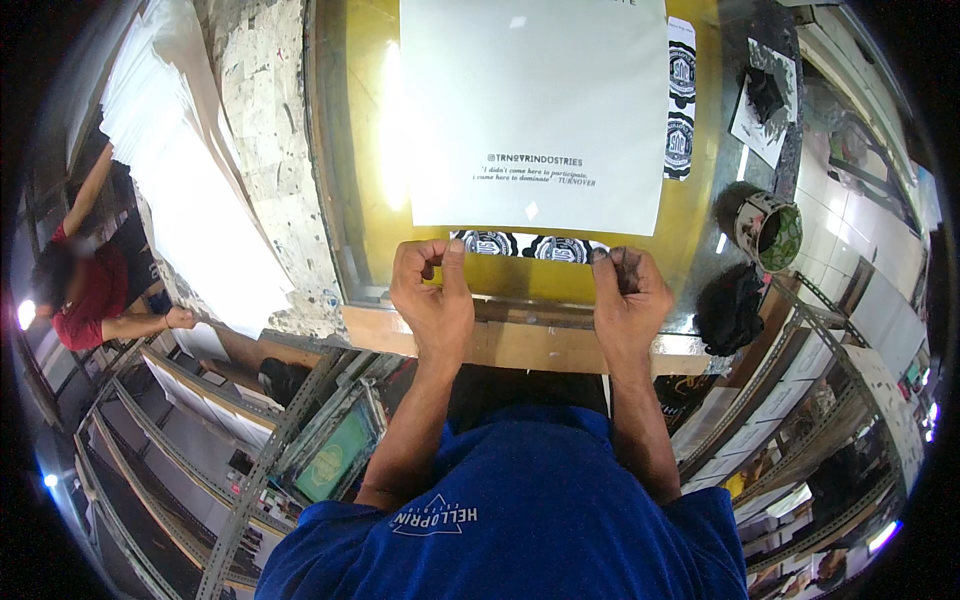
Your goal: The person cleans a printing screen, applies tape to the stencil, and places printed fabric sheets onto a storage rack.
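White paper sheet (pixel 535 110) lies flat on the yellow glass table (pixel 365 150), its near edge just beyond both hands. The left hand (pixel 432 295) and right hand (pixel 628 295) pinch that near edge, fingers curled.

Both forearms are extended forward from the lower edge, roughly parallel. The left hand (pixel 432 295) is curled, thumb raised against the bent fingers. The right hand (pixel 628 292) is likewise curled (fingertips darkly stained), knuckles up.
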`<action>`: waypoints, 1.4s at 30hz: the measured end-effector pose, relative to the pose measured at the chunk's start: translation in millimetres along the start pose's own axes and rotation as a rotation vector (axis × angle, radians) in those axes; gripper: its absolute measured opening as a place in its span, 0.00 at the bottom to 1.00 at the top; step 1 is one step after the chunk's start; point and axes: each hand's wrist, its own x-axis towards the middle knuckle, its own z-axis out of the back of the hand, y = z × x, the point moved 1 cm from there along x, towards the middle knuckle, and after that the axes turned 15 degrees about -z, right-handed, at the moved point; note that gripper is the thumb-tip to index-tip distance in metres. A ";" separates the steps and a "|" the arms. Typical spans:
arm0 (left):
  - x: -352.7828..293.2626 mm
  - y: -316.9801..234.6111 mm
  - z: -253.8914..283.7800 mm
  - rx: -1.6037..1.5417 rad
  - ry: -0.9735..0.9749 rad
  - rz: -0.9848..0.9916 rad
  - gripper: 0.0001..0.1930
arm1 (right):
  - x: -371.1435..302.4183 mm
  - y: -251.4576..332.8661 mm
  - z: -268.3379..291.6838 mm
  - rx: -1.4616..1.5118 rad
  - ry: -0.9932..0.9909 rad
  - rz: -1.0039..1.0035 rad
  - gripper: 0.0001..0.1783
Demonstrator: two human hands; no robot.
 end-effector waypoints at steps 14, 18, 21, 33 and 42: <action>1.0 1.3 -7.0 0.064 -0.037 -0.067 0.08 | 9.1 -1.7 -4.8 0.022 -0.025 -0.036 0.08; 0.5 1.2 -7.1 0.055 -0.043 -0.060 0.07 | 9.0 -0.2 -3.2 -0.002 -0.023 -0.050 0.08; 0.7 -0.1 -7.8 0.070 -0.047 -0.063 0.08 | 8.9 1.3 -2.9 -0.005 -0.021 -0.055 0.08; 0.8 -1.7 -8.8 0.111 -0.038 -0.086 0.08 | 9.4 0.3 -3.5 -0.001 -0.020 -0.062 0.08; 1.2 -4.0 -9.5 0.139 -0.047 -0.102 0.08 | 9.8 -0.2 -5.5 0.014 -0.032 -0.041 0.08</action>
